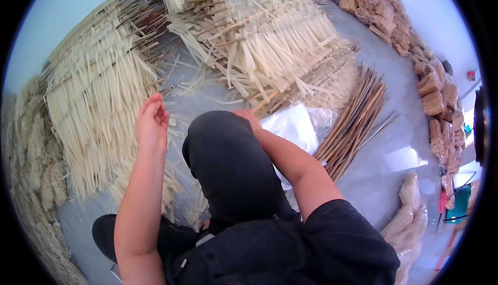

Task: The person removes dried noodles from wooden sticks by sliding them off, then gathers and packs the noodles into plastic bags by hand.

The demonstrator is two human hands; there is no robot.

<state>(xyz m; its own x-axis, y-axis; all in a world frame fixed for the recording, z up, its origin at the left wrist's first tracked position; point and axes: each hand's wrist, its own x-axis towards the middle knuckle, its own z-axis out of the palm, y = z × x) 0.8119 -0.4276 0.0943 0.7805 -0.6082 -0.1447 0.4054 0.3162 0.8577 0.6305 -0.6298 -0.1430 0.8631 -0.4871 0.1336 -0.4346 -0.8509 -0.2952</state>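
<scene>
Past black shirt (342, 243), handle pale strips (98, 114) softly with left hand (151, 119), loosely bent, seemingly empty. Cannot tell grip of right hand (252, 120).

A smooth grey floor (402, 108) runs through the room, its surface glossy enough to throw back a bright white patch of light (407, 158) on the right side. Pale bluish-white walls rise at the upper left and upper right, the right wall (433, 5) carrying a small red item (471, 75) (too small to make out). Brown wrapped packages (432, 90) line that wall's foot. Near the right edge, daylight-like brightness shows above a green object (458, 204).
</scene>
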